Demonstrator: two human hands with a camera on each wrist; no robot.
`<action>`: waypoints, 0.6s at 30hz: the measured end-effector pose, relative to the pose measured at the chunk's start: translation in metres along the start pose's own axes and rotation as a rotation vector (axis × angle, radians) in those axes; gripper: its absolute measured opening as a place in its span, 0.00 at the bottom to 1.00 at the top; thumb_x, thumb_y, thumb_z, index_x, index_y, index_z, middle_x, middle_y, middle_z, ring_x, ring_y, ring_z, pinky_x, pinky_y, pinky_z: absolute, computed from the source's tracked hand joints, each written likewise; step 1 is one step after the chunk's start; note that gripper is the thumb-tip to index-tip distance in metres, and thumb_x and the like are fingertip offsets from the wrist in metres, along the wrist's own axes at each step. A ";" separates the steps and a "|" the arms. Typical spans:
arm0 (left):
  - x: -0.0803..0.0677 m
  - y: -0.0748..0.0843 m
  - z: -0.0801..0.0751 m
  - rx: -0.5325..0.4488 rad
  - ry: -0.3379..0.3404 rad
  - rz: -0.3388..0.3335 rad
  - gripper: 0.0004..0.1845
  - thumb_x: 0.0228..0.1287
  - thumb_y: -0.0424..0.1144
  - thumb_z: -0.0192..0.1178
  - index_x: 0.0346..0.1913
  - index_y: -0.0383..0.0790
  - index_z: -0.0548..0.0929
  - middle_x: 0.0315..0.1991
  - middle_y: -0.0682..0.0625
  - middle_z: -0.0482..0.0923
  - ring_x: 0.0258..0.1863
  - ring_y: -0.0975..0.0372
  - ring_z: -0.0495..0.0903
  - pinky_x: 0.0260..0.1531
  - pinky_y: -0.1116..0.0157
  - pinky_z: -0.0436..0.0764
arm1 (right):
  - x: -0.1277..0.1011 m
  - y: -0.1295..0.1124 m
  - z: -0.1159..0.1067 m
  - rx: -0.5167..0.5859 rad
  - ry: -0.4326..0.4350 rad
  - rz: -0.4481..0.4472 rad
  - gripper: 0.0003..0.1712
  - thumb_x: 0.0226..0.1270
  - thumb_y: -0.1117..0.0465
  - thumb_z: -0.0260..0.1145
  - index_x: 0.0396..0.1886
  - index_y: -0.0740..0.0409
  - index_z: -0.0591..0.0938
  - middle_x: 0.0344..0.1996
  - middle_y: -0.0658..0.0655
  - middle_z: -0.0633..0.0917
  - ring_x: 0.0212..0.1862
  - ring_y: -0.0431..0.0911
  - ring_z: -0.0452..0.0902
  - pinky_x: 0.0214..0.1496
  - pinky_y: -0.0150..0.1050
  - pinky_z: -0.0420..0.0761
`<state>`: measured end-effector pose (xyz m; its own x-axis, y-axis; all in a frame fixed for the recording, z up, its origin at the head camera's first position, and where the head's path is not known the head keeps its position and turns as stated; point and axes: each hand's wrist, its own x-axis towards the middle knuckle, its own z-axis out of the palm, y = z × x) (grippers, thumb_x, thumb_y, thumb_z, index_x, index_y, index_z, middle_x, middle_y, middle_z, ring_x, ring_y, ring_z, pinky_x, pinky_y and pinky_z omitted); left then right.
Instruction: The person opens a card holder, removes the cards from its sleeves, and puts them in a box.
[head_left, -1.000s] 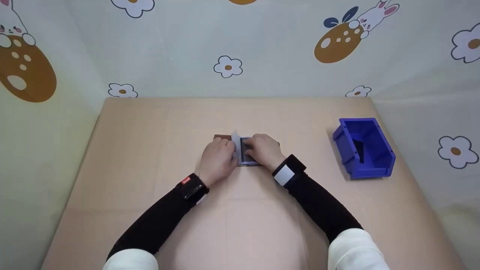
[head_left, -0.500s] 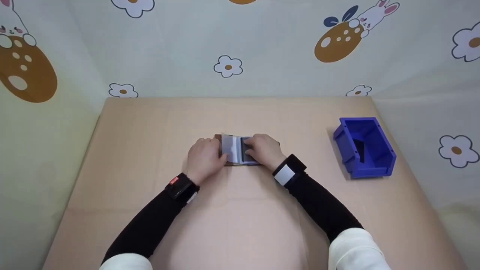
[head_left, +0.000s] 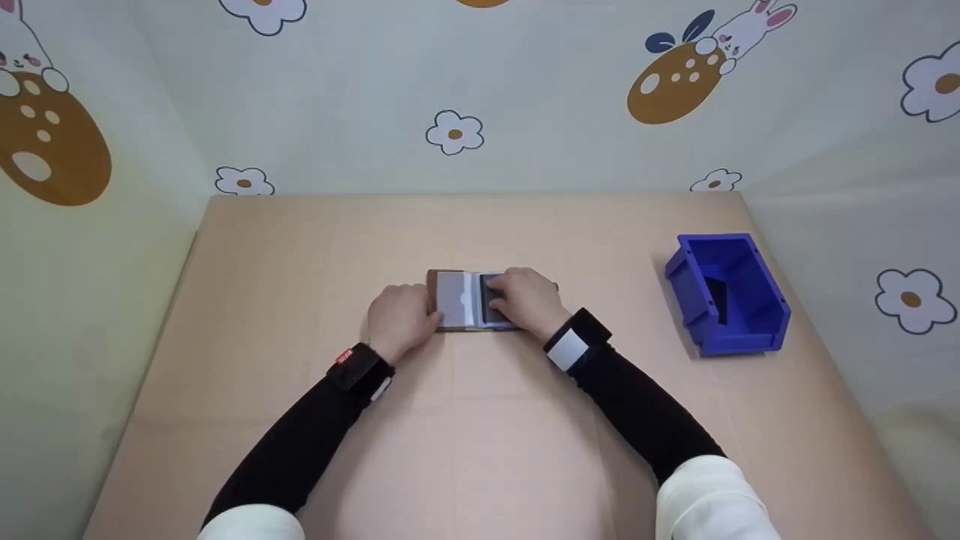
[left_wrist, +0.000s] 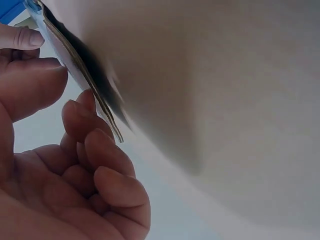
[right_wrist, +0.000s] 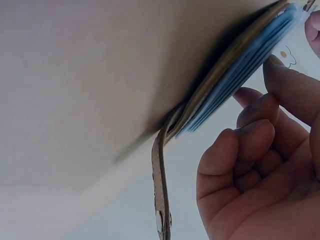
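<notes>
Card wallet (head_left: 465, 300) lies open on table (head_left: 300, 262): light, floppy, slippery sleeves. Left hand (head_left: 397, 319) pinches left edge; right hand (head_left: 529, 300) presses right half; grip by edges.

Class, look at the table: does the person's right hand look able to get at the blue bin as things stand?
Probably yes. The blue bin sits on the right hand's side of the table with bare tabletop between them, but that hand now rests on the card holder.
</notes>
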<state>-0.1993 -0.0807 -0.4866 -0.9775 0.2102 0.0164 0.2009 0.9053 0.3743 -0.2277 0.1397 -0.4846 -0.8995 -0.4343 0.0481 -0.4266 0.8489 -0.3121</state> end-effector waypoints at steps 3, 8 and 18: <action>0.002 0.000 0.001 0.036 -0.002 -0.030 0.16 0.57 0.46 0.68 0.25 0.36 0.79 0.22 0.45 0.76 0.27 0.49 0.77 0.26 0.51 0.77 | 0.000 0.000 0.000 0.002 0.004 0.006 0.17 0.60 0.61 0.73 0.50 0.56 0.87 0.41 0.60 0.86 0.47 0.54 0.82 0.47 0.49 0.79; 0.005 0.001 0.001 0.056 -0.017 -0.072 0.19 0.57 0.48 0.69 0.33 0.31 0.81 0.28 0.41 0.80 0.32 0.46 0.79 0.29 0.50 0.78 | 0.000 0.000 0.001 0.002 0.003 0.003 0.17 0.60 0.62 0.73 0.50 0.57 0.87 0.41 0.60 0.86 0.47 0.54 0.82 0.48 0.48 0.79; 0.009 0.001 0.001 0.029 -0.049 -0.092 0.18 0.56 0.47 0.70 0.31 0.33 0.83 0.27 0.42 0.81 0.30 0.49 0.79 0.29 0.51 0.78 | 0.000 0.001 0.001 0.008 0.004 -0.017 0.17 0.60 0.62 0.73 0.49 0.58 0.87 0.39 0.61 0.86 0.45 0.54 0.83 0.47 0.48 0.79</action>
<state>-0.2076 -0.0780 -0.4871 -0.9877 0.1431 -0.0625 0.1131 0.9317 0.3452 -0.2285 0.1402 -0.4859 -0.8925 -0.4474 0.0570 -0.4409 0.8389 -0.3191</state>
